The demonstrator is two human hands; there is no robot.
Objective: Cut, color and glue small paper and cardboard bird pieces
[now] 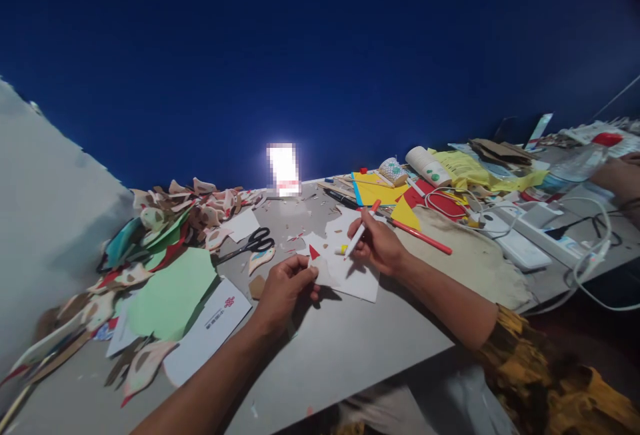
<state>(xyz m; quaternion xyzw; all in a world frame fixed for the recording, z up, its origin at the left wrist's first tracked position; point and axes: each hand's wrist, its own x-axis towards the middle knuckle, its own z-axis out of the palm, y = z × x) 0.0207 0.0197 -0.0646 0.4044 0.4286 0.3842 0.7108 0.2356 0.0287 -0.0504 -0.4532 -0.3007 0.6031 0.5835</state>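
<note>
My left hand (286,288) pinches a small white paper cutout (327,274) with a red triangular tip (314,252). In my right hand (381,243) is a white felt-tip pen (355,240) with a red end, its point aimed down toward the paper. A white sheet (367,287) lies flat under both hands. Near the pen sits a small yellow and white piece (342,250), too small to name surely. Left of my left hand are black-handled scissors (259,240) and a bird-shaped cutout (261,259). The red pen (424,235) rests to the right.
Bird cutouts (205,212) pile up at the left, near green paper (173,292) and a printed white envelope-like sheet (215,328). At right are paper cups (428,166), a power strip (535,228) with cables, and a plastic bottle (575,163). Another person's arm (620,178) shows at the right edge.
</note>
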